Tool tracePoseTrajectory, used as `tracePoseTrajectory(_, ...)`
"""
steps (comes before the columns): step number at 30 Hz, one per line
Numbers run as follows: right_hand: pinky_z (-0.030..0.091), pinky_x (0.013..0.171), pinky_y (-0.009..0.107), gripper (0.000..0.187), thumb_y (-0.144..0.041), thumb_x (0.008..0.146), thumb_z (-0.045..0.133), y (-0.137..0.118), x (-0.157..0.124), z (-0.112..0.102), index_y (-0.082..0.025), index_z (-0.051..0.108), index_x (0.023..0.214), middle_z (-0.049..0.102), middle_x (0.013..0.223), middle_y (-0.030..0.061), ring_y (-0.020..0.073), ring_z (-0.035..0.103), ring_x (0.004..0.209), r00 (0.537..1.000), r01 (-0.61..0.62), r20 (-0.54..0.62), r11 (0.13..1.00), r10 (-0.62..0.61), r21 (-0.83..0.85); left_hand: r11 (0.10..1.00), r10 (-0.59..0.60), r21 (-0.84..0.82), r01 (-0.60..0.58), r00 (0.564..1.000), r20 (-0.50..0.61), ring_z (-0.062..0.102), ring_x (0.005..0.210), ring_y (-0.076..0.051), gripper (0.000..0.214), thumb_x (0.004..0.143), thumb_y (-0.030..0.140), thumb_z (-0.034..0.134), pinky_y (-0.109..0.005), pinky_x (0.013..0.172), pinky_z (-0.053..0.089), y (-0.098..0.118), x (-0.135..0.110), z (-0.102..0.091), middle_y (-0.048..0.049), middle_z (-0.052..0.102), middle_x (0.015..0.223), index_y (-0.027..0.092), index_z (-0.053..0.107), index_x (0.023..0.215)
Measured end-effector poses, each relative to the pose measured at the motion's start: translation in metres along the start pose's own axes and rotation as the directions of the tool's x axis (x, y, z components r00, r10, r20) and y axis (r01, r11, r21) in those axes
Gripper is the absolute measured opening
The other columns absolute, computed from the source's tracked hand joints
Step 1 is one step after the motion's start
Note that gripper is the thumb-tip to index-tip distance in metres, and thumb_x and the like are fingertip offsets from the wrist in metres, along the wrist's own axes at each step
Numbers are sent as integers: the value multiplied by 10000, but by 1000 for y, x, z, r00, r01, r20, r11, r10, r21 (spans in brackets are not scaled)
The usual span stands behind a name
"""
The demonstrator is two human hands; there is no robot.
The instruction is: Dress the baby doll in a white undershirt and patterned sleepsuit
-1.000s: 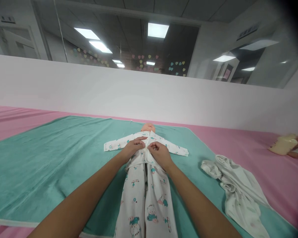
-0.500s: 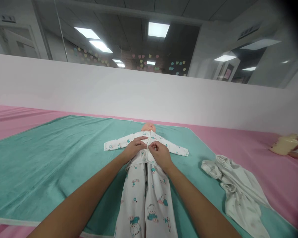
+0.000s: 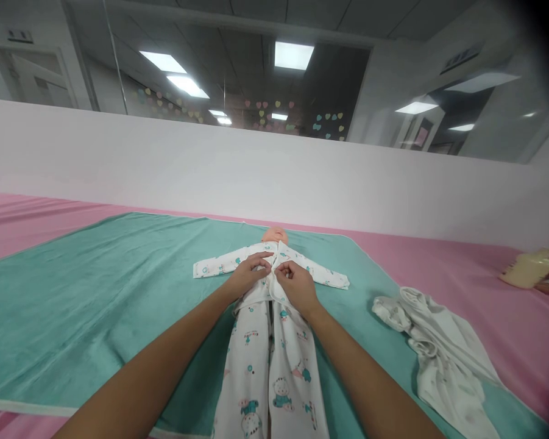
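Observation:
A baby doll (image 3: 275, 235) lies on its back with its head at the far end, dressed in a white printed baby shirt (image 3: 226, 260) with both sleeves spread wide. Matching printed trousers (image 3: 249, 360) stretch toward me below the shirt's hem. My left hand (image 3: 250, 274) pinches the left side of the shirt's front opening, thumb and fingertips together near the chest. On the other side of the opening, my right hand (image 3: 296, 281) is closed in a pinch on the shirt's edge. The fastening between my fingertips is too small to make out.
A teal blanket (image 3: 95, 292) lies under the doll, over a pink cover (image 3: 443, 268). Crumpled white cloth (image 3: 448, 353) rests on the blanket to the right. At the far right is a pale yellow bottle-like object (image 3: 527, 268). A white wall (image 3: 210, 171) rises behind.
My fingertips have shifted slightly at the shirt's front opening, both hands staying in place. The whole view has drifted a little; the doll and cloth lie as before.

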State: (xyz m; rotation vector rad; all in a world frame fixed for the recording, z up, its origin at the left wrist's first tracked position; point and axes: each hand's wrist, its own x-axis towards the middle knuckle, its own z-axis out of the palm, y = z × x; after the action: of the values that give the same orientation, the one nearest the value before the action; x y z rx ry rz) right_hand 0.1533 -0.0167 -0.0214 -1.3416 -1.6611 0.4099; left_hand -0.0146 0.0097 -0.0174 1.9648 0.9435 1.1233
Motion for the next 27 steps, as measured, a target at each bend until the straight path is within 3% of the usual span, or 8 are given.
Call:
tracePoseTrajectory(9, 347, 601, 246, 148, -355, 755, 499, 0, 1, -1, -239, 590, 757, 607, 704, -48, 118, 488, 615, 1000, 7, 6, 1000, -7, 0, 998, -59, 28, 59, 998, 6, 325, 1276, -255, 196, 772, 415, 523, -424, 1064, 253, 9, -2, 0, 46, 418, 1356, 248, 624, 746)
tracePoseTrajectory(27, 349, 603, 250, 165, -355, 746, 489, -3, -1, -1, -240, 605, 763, 621, 718, -38, 124, 497, 627, 1000, -4, -4, 1000, 4, -31, 999, -47, -16, 49, 997, 65, 340, 1268, -260, 210, 777, 410, 518, -413, 1060, 265, 9, -1, -6, 24, 395, 1378, 231, 622, 745)
